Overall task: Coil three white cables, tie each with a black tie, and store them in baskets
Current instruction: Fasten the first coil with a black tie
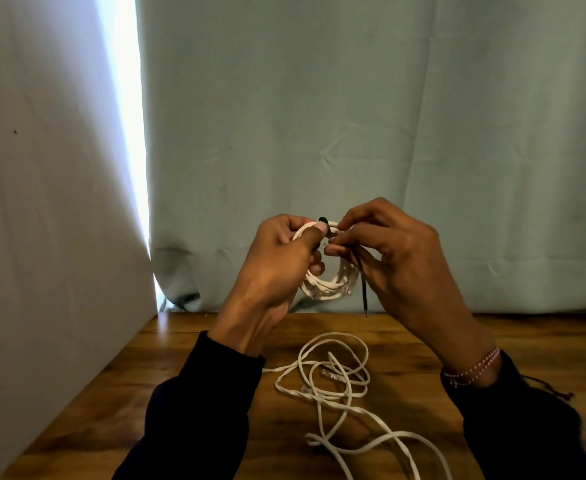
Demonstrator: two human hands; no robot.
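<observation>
Pale curtains hang behind the wooden bench [187, 375] as the left hand [277, 258] grips a coiled white cable [326, 285] above it, the right hand [388, 251] pinching the black tie [364, 289] mid-wrap, while another cable [333, 375] sprawls loose below the coil, no baskets visible.

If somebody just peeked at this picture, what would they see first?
First, two hands held up in the middle: the left hand grips a round coil of white cable, and the right hand pinches a thin black tie that hangs down from it. Below them, a loose, tangled white cable sprawls on the brown wooden table.
</observation>
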